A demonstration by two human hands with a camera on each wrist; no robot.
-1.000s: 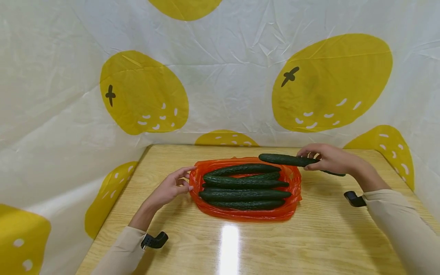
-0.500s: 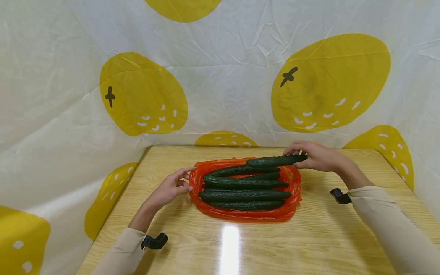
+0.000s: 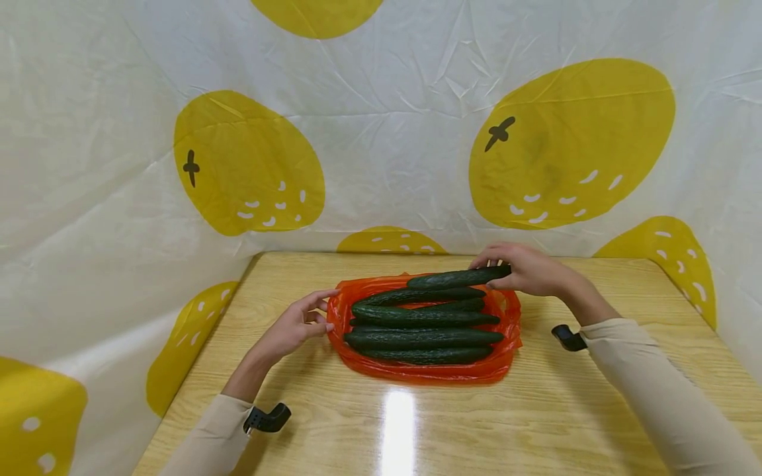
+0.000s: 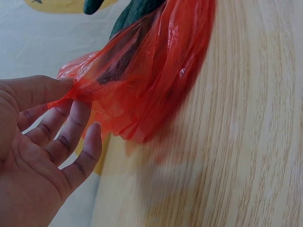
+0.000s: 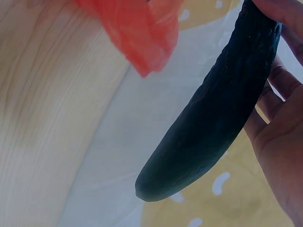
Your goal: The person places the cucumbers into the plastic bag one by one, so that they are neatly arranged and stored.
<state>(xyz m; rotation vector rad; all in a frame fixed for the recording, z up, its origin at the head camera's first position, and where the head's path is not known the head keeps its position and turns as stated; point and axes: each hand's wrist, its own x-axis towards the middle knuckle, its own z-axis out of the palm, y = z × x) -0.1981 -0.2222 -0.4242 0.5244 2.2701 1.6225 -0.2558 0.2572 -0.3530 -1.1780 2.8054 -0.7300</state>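
A dark green cucumber (image 3: 446,279) is held by my right hand (image 3: 528,270) above the far right part of a red plastic bag (image 3: 434,374). In the right wrist view, thumb and fingers grip this cucumber (image 5: 213,111) around one end, and its other end sticks out free. Several more cucumbers (image 3: 424,338) lie side by side in the spread bag. At the bag's left end, my left hand (image 3: 297,324) pinches the thin plastic edge. The left wrist view shows its thumb and fingers on the red plastic (image 4: 137,94), with the lower fingers loosely bent.
The bag lies on a light wooden table (image 3: 333,423) with a bright reflection near the front. Behind and to the left hangs a white sheet (image 3: 393,172) printed with yellow fruit shapes. A black wrist camera (image 3: 268,418) sits on the left sleeve.
My right hand has moved left with the cucumber, bringing it from the bag's right side to over the bag's far edge. The left hand has stayed in place.
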